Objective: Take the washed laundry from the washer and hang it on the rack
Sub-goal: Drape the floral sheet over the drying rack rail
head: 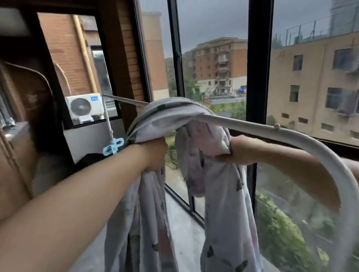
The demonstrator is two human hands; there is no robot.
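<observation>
A pale grey sheet with dark leaf and pink flower prints [222,211] is draped over the white rack bar [248,123], hanging down in two long folds on my side. My left hand [155,154] is closed around the left fold just under the bar. My right hand [236,151] grips the right fold from below, near the bar. The bar runs from the far left wall towards me and curves down at the right. The washer is out of view.
A blue clothes clip [113,146] hangs on a cord from the bar's far end. Tall black-framed windows [257,54] close off the balcony ahead and to the right. An air-conditioner unit [84,107] sits outside the left window. Brick wall at left.
</observation>
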